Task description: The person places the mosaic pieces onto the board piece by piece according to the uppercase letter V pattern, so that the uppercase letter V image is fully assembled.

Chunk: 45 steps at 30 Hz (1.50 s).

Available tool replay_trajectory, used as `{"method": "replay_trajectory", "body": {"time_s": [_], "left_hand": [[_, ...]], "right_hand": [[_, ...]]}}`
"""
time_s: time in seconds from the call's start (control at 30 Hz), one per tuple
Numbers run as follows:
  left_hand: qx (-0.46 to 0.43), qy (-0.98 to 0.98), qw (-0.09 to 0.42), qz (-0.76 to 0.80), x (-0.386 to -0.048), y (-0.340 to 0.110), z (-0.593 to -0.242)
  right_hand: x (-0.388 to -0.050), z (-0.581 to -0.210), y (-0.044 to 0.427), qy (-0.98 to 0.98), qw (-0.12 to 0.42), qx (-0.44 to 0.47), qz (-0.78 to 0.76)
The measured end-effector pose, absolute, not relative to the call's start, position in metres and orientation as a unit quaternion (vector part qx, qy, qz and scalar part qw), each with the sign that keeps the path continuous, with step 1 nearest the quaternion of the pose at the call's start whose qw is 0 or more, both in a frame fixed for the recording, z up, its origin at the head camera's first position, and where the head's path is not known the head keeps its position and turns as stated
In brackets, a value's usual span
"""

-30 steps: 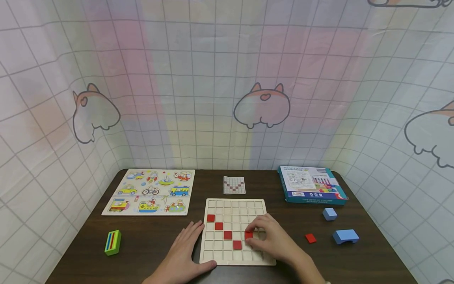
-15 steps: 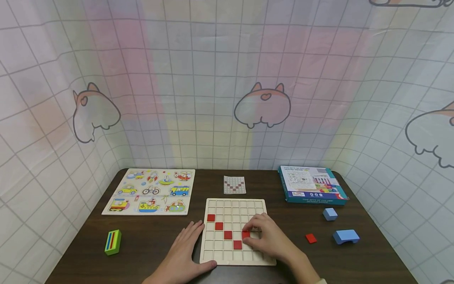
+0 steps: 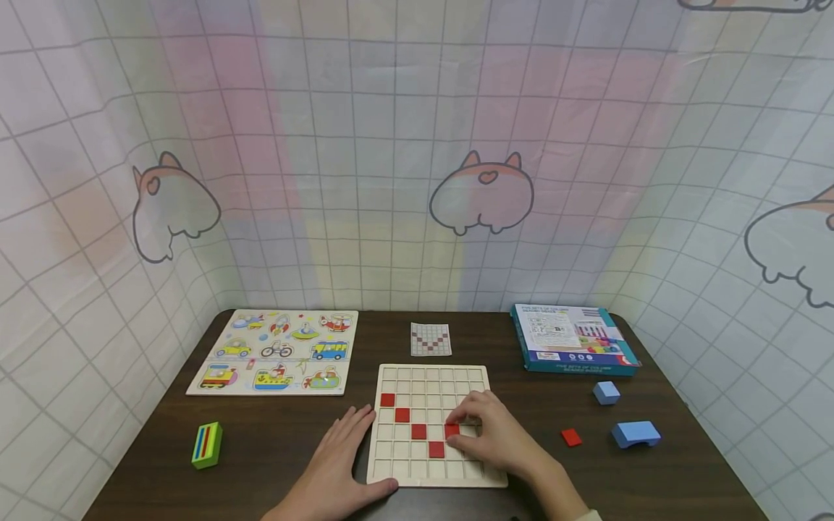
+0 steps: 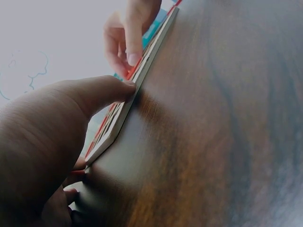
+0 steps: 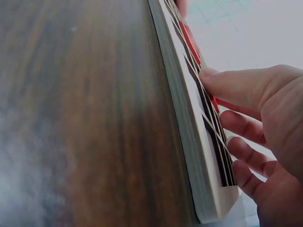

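A pale wooden grid board [image 3: 419, 470] lies at the middle of the dark table in the head view. Several red square tiles sit in its cells on a slanting line, one of them a tile [image 3: 436, 449] near the front. My right hand [image 3: 500, 436] pinches another red tile [image 3: 452, 430] between thumb and forefinger, at a cell up and right of that one; whether it lies flat is hidden. My left hand [image 3: 331, 467] rests against the board, fingers extended along its left edge and the thumb [image 4: 111, 91] on its front edge.
Behind the board lies a pattern card [image 3: 431, 340]. A picture puzzle [image 3: 302, 369] and a green block [image 3: 207, 446] are at left. On the right are a loose red tile [image 3: 571, 437], a blue cube [image 3: 607, 393], a blue arch block [image 3: 635, 434] and a flat box [image 3: 580, 367].
Over the first half second my right hand shifted slightly left with the red tile, into line with the cell. Since then it has stayed in place. My left hand has not moved.
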<state>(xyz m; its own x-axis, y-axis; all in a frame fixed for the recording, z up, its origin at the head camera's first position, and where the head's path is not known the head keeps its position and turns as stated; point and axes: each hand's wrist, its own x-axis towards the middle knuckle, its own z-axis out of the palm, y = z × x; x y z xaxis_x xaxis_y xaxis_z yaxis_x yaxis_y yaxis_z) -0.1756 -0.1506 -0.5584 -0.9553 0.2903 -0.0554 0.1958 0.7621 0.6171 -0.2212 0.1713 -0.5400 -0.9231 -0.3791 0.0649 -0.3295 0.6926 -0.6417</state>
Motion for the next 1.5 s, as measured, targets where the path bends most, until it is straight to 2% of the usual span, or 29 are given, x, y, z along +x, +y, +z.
{"method": "replay_trajectory", "body": {"time_s": [0.57, 1.5], "left_hand": [[0.140, 0.934, 0.065, 0.322, -0.176, -0.152, -0.559], [0.133, 0.930, 0.078, 0.333, -0.175, -0.152, -0.557]], "right_hand": [[-0.209, -0.535, 0.190, 0.914, 0.019, -0.188, -0.358], [-0.185, -0.530, 0.241, 0.934, 0.014, -0.158, -0.320]]}}
